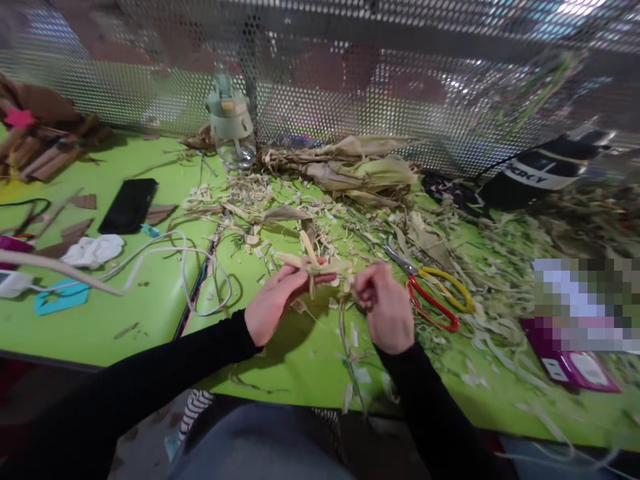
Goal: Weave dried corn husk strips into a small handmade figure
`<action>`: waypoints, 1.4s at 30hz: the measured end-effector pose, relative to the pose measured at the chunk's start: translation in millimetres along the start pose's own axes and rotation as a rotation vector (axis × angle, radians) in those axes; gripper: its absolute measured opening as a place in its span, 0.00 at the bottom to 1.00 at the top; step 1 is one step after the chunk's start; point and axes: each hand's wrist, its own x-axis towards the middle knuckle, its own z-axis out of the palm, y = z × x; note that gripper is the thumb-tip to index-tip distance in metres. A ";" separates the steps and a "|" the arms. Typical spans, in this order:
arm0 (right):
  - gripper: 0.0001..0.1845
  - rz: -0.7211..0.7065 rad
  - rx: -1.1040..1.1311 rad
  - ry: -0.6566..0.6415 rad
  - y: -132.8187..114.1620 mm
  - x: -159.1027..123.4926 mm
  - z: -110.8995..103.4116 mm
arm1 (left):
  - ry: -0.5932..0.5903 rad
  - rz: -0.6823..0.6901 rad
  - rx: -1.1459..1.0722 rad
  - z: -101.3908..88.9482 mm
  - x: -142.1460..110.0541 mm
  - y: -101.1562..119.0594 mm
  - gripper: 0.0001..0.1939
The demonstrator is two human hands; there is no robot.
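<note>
A cross of folded pale corn husk strips (314,267) is pinched between the thumb and fingers of my left hand (280,297), just above the green table. To its right, my right hand (385,303) is curled closed, its fingers bent inward near the cross. Whatever lies within those fingers is too small or hidden to make out. A thin husk strand (344,333) hangs or lies below, between the two hands. Scissors with one red and one yellow handle (435,300) lie just right of my right hand, among husk scraps.
Dried corn husks (365,170) lie at the back against a perforated metal screen (310,93). Beside them stands a clear water bottle (233,127). Left are a black phone (129,205) and white cable (185,267). Right are shredded husks, a purple packet (570,360) and a black bottle (540,173).
</note>
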 end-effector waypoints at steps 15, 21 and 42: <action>0.17 -0.084 -0.061 -0.293 -6.4 -7.9 22.7 | -0.021 0.047 0.071 -3.4 10.9 -8.8 0.18; 0.15 -0.248 -0.197 -0.297 -9.1 -9.8 22.6 | -0.046 0.063 0.139 -0.9 10.8 -3.2 0.18; 0.16 -0.197 -0.164 0.002 13.4 14.0 6.3 | -0.041 0.032 0.485 -17.8 27.9 7.3 0.20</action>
